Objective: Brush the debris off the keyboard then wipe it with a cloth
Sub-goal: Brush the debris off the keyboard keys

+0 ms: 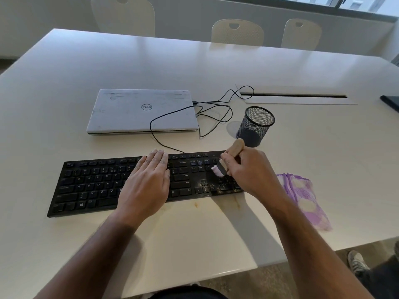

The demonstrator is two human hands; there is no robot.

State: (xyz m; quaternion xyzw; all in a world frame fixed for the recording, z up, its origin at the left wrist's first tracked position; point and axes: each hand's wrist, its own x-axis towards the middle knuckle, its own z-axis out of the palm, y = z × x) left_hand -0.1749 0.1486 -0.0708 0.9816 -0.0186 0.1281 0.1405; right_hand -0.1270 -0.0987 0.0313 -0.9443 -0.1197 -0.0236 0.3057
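Black keyboard lying across the near part of the white tabletop. Left hand open and flat, palm down on the middle keys. Right hand closed around the wooden handle of a small brush, pale bristles angled down over the keys between the main block and the number pad. Brownish debris scattered on the arrow keys and the keyboard's near edge, with a faint stain on the tabletop just in front. Purple-and-white cloth lying crumpled just right of the keyboard. Closed Dell laptop, looping black cable and black mesh pen cup behind.
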